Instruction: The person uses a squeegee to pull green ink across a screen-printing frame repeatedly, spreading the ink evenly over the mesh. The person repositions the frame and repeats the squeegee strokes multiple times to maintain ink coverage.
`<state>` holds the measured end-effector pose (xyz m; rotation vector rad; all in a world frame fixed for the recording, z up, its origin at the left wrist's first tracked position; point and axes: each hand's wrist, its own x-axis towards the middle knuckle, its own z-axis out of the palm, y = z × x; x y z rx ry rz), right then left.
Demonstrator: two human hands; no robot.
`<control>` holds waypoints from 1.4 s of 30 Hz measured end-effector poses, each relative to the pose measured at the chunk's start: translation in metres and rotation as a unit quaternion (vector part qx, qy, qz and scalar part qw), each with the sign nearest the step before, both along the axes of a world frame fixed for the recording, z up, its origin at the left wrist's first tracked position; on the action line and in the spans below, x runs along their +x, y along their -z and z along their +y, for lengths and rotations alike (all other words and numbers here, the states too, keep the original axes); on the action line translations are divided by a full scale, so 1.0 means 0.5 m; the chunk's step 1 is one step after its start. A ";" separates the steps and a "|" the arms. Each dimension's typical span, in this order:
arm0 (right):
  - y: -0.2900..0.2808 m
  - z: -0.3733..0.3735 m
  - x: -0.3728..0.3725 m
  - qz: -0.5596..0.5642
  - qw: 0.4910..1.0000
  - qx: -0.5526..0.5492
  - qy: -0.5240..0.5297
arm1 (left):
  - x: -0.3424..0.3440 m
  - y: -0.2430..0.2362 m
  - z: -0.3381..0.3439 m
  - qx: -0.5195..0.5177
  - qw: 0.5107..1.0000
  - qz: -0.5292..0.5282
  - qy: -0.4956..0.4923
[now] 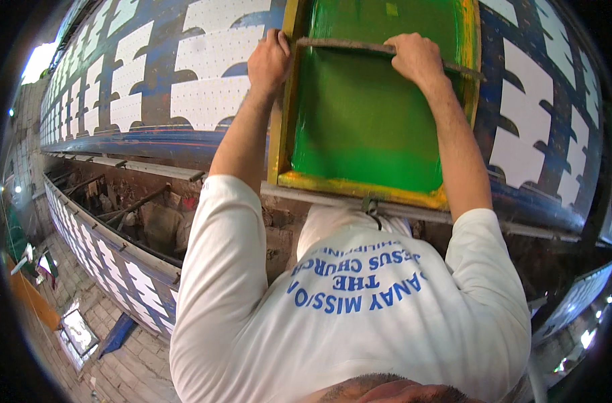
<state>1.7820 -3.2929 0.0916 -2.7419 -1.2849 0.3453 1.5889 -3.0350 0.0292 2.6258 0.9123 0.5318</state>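
Note:
A screen printing frame [284, 144] with yellow-stained wooden sides lies on the long table in front of me. Its green mesh [366, 121] is stretched between the sides, darker at the middle and brighter toward the near end. Across the mesh, near its far part, runs a long thin squeegee [339, 44], slightly tilted down to the right. My right hand [416, 59] is wrapped round the squeegee right of its middle. At the frame's left side my left hand [271, 62] is closed on the wooden edge, its fingertips partly hidden.
White cut pieces [212, 91] lie in rows on the dark blue table [158, 111], left and right of the frame. A metal rail [151, 168] runs along the near edge. Behind me at left stands another table [111, 248] with white pieces, above a paved floor [111, 376].

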 end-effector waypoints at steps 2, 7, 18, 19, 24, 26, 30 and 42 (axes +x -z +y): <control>0.006 -0.054 -0.106 0.013 1.000 -0.006 0.007 | -0.003 0.002 0.001 -0.005 1.000 -0.004 0.001; 0.010 -0.170 -0.347 0.005 1.000 -0.005 0.003 | -0.002 0.004 0.005 -0.020 1.000 -0.021 0.008; 0.035 -0.245 -0.512 0.001 0.995 0.097 0.027 | 0.009 0.016 0.017 -0.063 0.997 0.024 0.021; 0.029 -0.243 -0.507 -0.003 0.994 0.104 0.019 | 0.013 0.013 0.015 -0.071 0.997 0.034 0.013; 0.006 -0.252 -0.513 0.016 0.998 0.052 0.006 | 0.018 -0.003 0.000 -0.088 0.995 0.050 -0.026; 0.007 -0.259 -0.531 0.013 0.999 0.042 0.008 | 0.011 -0.007 -0.007 -0.080 0.995 0.049 -0.027; 0.018 -0.278 -0.556 0.083 0.996 0.023 -0.008 | 0.008 -0.016 -0.005 -0.092 0.994 0.045 -0.024; 0.047 -0.551 -0.325 0.091 0.940 0.246 0.218 | 0.018 -0.009 -0.002 -0.042 0.996 0.063 -0.053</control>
